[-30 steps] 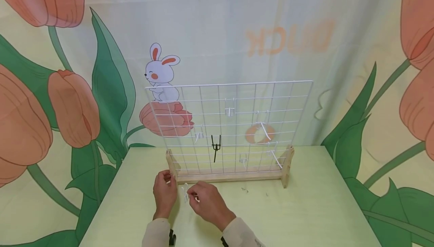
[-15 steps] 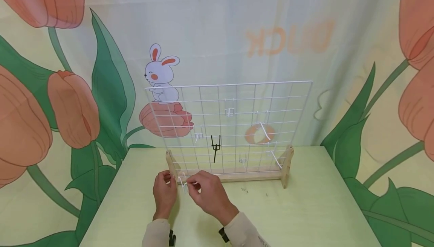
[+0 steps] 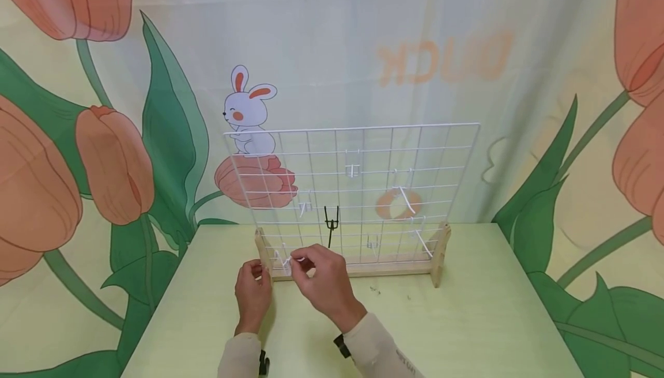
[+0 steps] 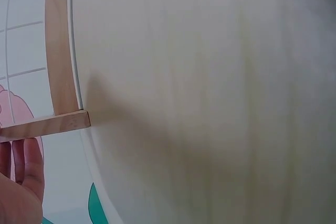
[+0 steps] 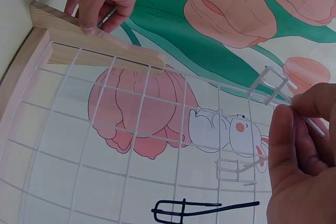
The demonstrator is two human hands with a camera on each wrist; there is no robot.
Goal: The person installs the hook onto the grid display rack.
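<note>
A pale green table (image 3: 467, 320) is carrying a white wire grid (image 3: 363, 153) standing upright in a wooden stand (image 3: 358, 270) near its far edge. A few tiny bits (image 3: 374, 291) are lying just before the stand.

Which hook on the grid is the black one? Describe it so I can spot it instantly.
Find the white wire grid panel standing in its wooden base on the table. Low down, just left of centre, hangs the black hook, above the right hand. Every other hook there is white.
</note>
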